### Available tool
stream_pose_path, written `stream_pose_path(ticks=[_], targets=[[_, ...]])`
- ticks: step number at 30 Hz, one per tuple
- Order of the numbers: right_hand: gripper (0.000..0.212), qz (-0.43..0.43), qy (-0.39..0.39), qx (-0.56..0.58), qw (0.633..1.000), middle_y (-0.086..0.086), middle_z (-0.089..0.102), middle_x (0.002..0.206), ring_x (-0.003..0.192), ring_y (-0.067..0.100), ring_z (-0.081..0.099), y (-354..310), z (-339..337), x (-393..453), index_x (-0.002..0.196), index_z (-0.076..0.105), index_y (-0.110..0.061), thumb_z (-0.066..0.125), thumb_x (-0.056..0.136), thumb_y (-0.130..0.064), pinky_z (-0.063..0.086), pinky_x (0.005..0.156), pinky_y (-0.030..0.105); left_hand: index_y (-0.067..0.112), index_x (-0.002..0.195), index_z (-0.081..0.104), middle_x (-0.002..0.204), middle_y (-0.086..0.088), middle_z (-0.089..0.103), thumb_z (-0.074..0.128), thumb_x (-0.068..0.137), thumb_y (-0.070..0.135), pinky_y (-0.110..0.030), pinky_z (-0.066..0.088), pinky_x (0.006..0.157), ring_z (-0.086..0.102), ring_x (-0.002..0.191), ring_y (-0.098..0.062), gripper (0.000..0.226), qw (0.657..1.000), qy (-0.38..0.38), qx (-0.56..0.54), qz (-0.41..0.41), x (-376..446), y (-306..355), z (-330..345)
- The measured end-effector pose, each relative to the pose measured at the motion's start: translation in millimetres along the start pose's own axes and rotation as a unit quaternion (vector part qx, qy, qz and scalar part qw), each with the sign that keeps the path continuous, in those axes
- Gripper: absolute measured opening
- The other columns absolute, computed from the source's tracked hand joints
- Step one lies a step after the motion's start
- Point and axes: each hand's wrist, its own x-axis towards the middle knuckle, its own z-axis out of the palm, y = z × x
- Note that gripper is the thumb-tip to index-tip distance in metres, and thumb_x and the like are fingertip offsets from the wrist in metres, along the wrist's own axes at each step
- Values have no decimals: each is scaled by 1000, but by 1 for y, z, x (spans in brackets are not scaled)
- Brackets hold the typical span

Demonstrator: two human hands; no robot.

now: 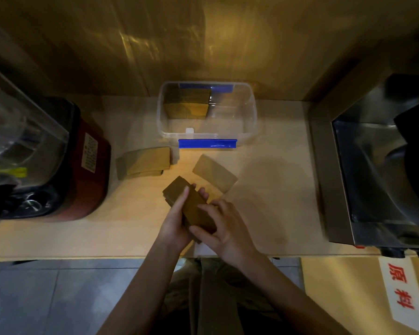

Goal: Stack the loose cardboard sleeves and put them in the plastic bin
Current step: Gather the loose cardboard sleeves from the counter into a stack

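Both hands clasp one stack (189, 204) near the counter's (264, 209) front edge: left hand (173, 223) cradling, right hand (224, 229) squaring its end for alignment. Loose sleeves (143, 163) lie mid-counter; the bin (248, 122) waits at the rear edge.

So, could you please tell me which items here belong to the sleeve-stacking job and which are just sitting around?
Part of the job:
- brown cardboard sleeve stack held in left hand and right hand
- loose sleeve pile
- single flat sleeve
- clear plastic bin

Just lying about:
- red blender base
- steel machine
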Motion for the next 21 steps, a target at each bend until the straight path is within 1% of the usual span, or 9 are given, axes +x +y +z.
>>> stream_pose_path(ticks=[3, 5, 6, 8, 10, 12, 14, 17, 21], targets=[[38, 32, -71, 95, 992, 3, 49, 121, 107, 17, 47, 2, -10, 14, 118, 52, -27, 47, 87, -49, 46, 90, 38, 22, 96, 63, 89, 1, 66, 60, 76, 38, -32, 54, 79, 64, 84, -12, 26, 1000, 11, 0, 6, 1, 5, -4], [26, 63, -46, 206, 975, 7, 61, 104, 93, 15, 56, 6, -19, 26, 104, 62, -18, 49, 91, -36, 48, 82, 38, 22, 94, 63, 86, 1, 67, 57, 78, 40, -33, 54, 78, 65, 81, -13, 24, 1000, 18, -2, 9, 1, 8, -6], [24, 69, -17, 222, 973, 10, 65, 94, 85, 15, 59, 10, -23, 32, 99, 65, -15, 48, 92, -30, 49, 77, 38, 22, 94, 63, 85, 1, 68, 57, 78, 40, -34, 53, 79, 65, 80, -13, 25, 1000, 26, -7, 11, 0, 9, -8], [22, 66, 23, 148, 987, 12, 68, 87, 79, 18, 63, 23, -27, 46, 101, 64, -15, 47, 93, -26, 52, 75, 43, 22, 98, 61, 87, 0, 70, 61, 76, 39, -37, 52, 80, 66, 81, -15, 28, 998, 53, -17, 14, -1, 11, -12], [27, 59, 34, 6, 998, 13, 67, 104, 95, 24, 61, 37, -28, 63, 116, 57, -15, 48, 92, -23, 50, 87, 43, 21, 100, 61, 87, -1, 72, 65, 71, 38, -37, 54, 77, 68, 81, -15, 34, 997, 78, -25, 13, -4, 12, -15], [45, 59, 8, -121, 991, 15, 49, 134, 123, 30, 42, 49, -24, 80, 133, 41, -16, 51, 89, -23, 36, 104, 41, 21, 99, 62, 87, -1, 73, 68, 67, 38, -37, 55, 74, 69, 81, -15, 37, 994, 102, -32, 10, -5, 13, -19], [59, 62, -39, -196, 978, 12, 23, 152, 138, 31, 20, 58, -18, 88, 141, 25, -20, 51, 88, -28, 23, 113, 44, 21, 99, 63, 89, -2, 73, 70, 65, 40, -38, 54, 76, 69, 83, -16, 40, 992, 117, -42, 6, -7, 13, -21], [61, 61, -73, -260, 961, 11, 10, 156, 140, 31, 12, 68, -10, 91, 143, 19, -25, 47, 90, -32, 18, 114, 48, 20, 100, 64, 92, -3, 73, 69, 65, 47, -39, 53, 77, 69, 86, -17, 45, 990, 125, -61, 9, -10, 13, -26], [54, 52, -27, -247, 967, 10, 22, 153, 137, 29, 20, 70, -5, 85, 139, 28, -27, 48, 90, -29, 24, 111, 47, 21, 111, 60, 101, -4, 71, 68, 66, 49, -41, 52, 79, 66, 93, -19, 54, 990, 122, -63, 9, -14, 13, -29]])
